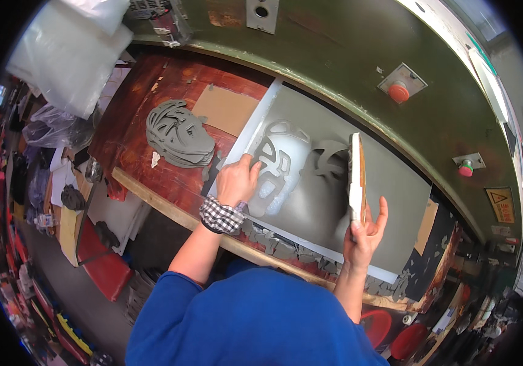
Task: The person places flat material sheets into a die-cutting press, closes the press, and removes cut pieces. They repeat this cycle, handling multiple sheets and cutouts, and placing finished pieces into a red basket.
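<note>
My right hand (362,241) grips the lower end of a cutting die (357,177) tipped up on its edge, white along one side and brown along the other. One of its fingers sticks out away from the die. My left hand (235,182), above a checked wristband, is closed at the left edge of a grey cut-out piece (266,186) with curved openings. That piece lies over a matching gap in the grey sheet (389,201), where a pale surface shows. Dark curved shapes lie on the sheet beside the die; I cannot tell whether they are cuts or shadow.
A stack of grey cut-out pieces (179,134) lies on the red tabletop (124,128), near a brown cardboard piece (225,108). Beyond the sheet runs a green machine beam (328,55) with a red button (398,92). Grey scraps (286,245) line the near wooden edge.
</note>
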### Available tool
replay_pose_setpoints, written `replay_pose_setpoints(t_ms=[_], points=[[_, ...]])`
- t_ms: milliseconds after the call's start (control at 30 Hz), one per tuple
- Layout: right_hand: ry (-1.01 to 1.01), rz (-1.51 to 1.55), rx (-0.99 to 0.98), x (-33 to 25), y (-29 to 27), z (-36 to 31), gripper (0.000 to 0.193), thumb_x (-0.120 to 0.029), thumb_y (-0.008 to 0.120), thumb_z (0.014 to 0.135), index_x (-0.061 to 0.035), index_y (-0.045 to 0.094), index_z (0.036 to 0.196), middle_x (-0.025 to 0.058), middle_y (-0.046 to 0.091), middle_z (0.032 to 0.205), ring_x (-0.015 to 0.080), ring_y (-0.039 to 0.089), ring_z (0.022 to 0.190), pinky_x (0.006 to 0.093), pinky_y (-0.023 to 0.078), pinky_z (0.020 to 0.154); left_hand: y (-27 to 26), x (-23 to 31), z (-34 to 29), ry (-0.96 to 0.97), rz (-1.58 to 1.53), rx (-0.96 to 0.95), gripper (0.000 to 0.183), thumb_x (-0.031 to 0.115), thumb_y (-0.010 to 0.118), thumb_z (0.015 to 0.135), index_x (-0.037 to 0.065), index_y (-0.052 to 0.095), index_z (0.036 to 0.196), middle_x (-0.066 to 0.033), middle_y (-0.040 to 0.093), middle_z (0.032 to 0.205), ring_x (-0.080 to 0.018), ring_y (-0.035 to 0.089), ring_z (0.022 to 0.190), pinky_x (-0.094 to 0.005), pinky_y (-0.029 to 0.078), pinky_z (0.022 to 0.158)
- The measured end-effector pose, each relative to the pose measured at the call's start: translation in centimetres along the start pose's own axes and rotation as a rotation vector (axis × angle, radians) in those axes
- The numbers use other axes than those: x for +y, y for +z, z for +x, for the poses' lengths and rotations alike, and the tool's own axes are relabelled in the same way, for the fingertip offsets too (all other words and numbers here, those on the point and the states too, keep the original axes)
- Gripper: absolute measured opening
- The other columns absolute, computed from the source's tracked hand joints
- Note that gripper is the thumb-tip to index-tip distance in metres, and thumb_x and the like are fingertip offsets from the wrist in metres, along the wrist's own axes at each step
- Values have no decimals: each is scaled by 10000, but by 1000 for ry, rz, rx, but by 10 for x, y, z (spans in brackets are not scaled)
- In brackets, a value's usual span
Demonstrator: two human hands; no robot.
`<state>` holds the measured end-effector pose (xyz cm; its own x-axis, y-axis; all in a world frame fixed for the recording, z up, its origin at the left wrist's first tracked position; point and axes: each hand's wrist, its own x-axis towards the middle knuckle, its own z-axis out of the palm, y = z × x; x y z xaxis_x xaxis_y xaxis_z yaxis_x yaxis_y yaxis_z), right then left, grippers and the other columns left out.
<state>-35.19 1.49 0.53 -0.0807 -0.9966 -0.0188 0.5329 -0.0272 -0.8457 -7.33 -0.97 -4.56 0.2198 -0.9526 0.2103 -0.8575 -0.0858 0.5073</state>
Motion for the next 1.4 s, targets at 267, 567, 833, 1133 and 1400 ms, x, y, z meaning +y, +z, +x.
replay_pose_setpoints(t_ms=[267, 567, 833, 1133, 1400], points=[[-26, -3, 77, -29, -17, -11, 761, 35, 693, 751, -63, 290, 1389, 182, 453, 1323, 250, 517, 1158, 342, 396, 1007, 6, -10, 4, 11, -221, 75, 244, 132, 589, 910, 46, 601, 1138, -121, 570, 635, -293, 576, 595, -390, 460, 576], [-104, -735, -82, 26, -1, 25, 818, -20, 784, 671, -56, 331, 1351, 189, 318, 1402, 318, 334, 1318, 406, 301, 1082, 11, 1, 32, -33, -259, 44, 269, 118, 589, 897, 51, 604, 1157, -128, 614, 697, -312, 589, 680, -414, 471, 657], [-269, -1313, -248, 52, 19, 82, 1147, -120, 867, 607, 20, 128, 1473, 338, 183, 1455, 472, 277, 1340, 482, 283, 1096, 33, 7, 75, -81, -302, 69, 232, 109, 584, 893, 46, 624, 1113, -133, 618, 672, -306, 606, 614, -396, 478, 588], [-359, -1098, 537, -41, -86, 156, 790, -302, 538, 942, -19, 60, 1505, 259, 280, 1463, 348, 306, 1367, 482, 302, 1098, 60, 12, 132, 55, -284, 278, 171, 98, 571, 905, 74, 662, 1048, -177, 634, 724, -317, 639, 635, -374, 492, 566], [-629, -1372, 743, -101, -117, 222, 978, -522, 441, 948, 145, -90, 1426, 367, -55, 1500, 430, -19, 1435, 472, 16, 1169, 84, 40, 104, 215, -171, 17, 116, 141, 650, 840, 77, 672, 935, -86, 612, 672, -271, 588, 629, -388, 445, 619]])
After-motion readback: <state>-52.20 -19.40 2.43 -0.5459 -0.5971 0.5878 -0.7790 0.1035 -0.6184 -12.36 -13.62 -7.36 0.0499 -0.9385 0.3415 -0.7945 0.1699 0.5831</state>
